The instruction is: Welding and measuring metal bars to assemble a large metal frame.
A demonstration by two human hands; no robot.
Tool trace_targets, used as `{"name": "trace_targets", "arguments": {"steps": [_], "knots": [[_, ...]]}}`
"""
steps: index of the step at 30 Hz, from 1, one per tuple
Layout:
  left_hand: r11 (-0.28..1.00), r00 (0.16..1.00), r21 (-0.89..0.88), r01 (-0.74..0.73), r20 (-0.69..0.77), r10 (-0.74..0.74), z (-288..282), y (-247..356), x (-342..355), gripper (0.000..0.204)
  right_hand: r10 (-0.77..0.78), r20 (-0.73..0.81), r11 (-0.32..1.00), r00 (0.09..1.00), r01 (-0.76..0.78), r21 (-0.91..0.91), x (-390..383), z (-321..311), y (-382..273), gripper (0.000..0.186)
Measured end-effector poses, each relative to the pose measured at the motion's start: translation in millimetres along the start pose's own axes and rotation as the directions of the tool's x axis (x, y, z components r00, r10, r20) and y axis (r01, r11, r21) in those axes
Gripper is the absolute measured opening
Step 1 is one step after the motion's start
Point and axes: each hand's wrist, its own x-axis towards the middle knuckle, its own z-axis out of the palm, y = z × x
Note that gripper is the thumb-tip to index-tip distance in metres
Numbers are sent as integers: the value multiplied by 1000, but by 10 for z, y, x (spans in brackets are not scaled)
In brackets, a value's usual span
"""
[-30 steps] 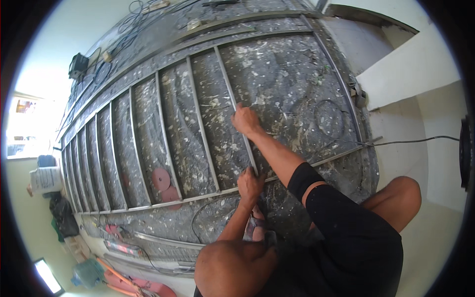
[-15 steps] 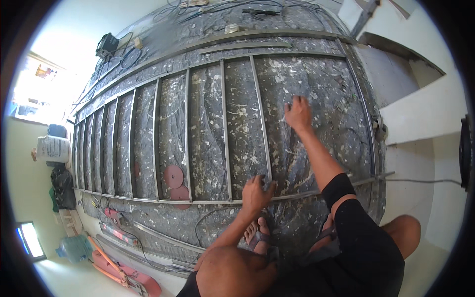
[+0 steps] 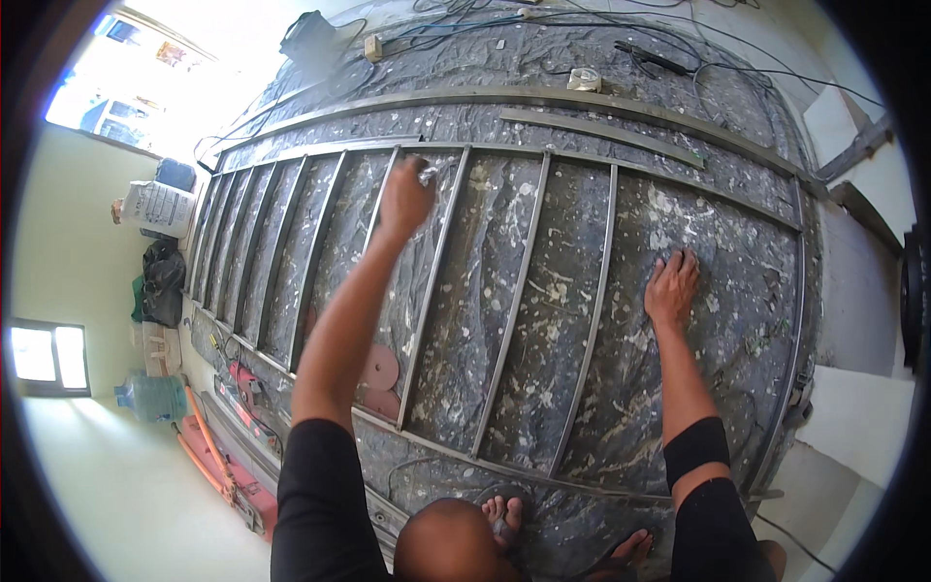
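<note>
A long welded metal frame (image 3: 603,315) with several cross bars, like a ladder or grille, lies flat on a paint-spattered dark sheet (image 3: 543,388). My left hand (image 3: 405,199) reaches across it to the far rail, between two cross bars. Its fingers are curled, and what they hold, if anything, is hidden. My right hand (image 3: 671,288) is low over the sheet inside the wide right-hand bay, fingers slightly apart and nothing in them. Touching the far rail near my left hand is a flat metal strip (image 3: 339,145).
Past the frame lie a long metal bar (image 3: 465,95), a shorter bar (image 3: 601,134), cables (image 3: 562,15) and a dark clamp-like tool (image 3: 652,58). Reddish discs (image 3: 380,369) sit by the near rail. A red grinder-like tool (image 3: 244,378) and a bolt cutter-like tool (image 3: 206,436) lie left.
My left hand has gone from the near rail to the far rail. The view has swung left, and my right hand stays in the right-hand bay, now lower over the sheet.
</note>
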Motion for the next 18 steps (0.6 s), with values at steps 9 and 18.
{"name": "trace_targets", "arguments": {"steps": [9,18], "knots": [[763,759,404,505,213,-615,1010,-924,1470,62,51,53,997,997,-47,-65,84,2,65,38],[564,537,615,550,256,-804,1319,-863,1882,89,110,162,993,981,-102,-56,156,-73,94,43]]}}
